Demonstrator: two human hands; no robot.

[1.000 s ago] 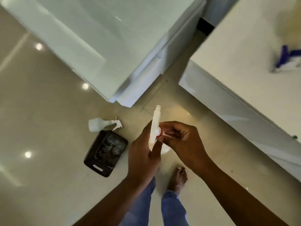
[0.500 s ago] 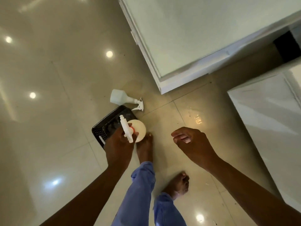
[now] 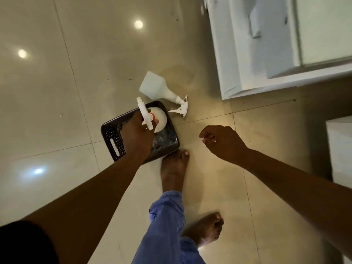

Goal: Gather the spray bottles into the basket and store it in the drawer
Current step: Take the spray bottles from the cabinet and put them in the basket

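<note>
A dark perforated basket sits on the tiled floor. My left hand holds a white spray bottle by its neck, upright, right over the basket. A second pale spray bottle lies on its side on the floor just beyond the basket, its white trigger head pointing right. My right hand hangs loosely curled to the right of the basket, holding nothing. Something shiny lies in the basket's bottom; I cannot tell what.
A white cabinet unit fills the upper right, another white block stands at the right edge. My bare feet stand just in front of the basket. Glossy floor tiles spread to the left.
My left hand has carried the bottle from in front of me to over the basket. My right hand let go of it and drew away to the right. I have stepped closer.
</note>
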